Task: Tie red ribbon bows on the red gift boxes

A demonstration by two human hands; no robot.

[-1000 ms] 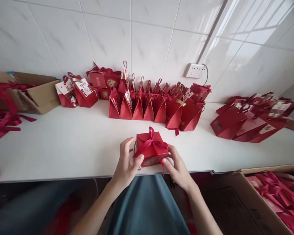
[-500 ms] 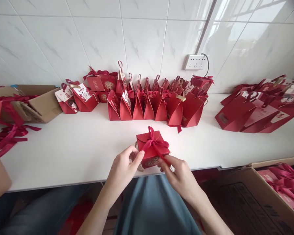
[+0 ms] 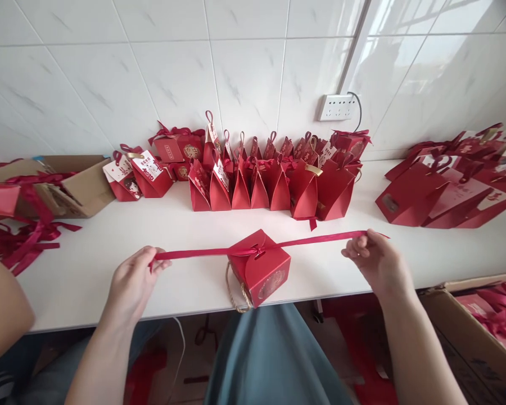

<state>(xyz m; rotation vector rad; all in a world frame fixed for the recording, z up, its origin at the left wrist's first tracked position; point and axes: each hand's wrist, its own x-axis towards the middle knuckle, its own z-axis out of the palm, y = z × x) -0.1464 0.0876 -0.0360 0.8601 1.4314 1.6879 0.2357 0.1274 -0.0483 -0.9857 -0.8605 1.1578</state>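
A red gift box [image 3: 265, 269] with a gold print on its side sits near the table's front edge, turned at an angle. A red ribbon [image 3: 316, 239] runs through the slots in its lid and is stretched out to both sides. My left hand [image 3: 130, 277] pinches the ribbon's left end. Its right end is pinched in my right hand [image 3: 377, 260], with a short tail sticking out past the fingers. Beside the box hangs a twisted rope handle [image 3: 237, 298] at its lower left. The ribbon looks taut, with no bow loops in it.
Rows of red gift boxes [image 3: 259, 188] stand against the tiled wall, with more red boxes [image 3: 409, 194] at right. An open cardboard box [image 3: 90, 188] and loose ribbons [image 3: 29, 242] lie at left, near another person's arm [image 3: 4, 298]. A carton [image 3: 451, 332] stands lower right.
The bow on the box's lid has come undone. My hands have moved far apart, drawing the ribbon out left and right, and the box has turned.
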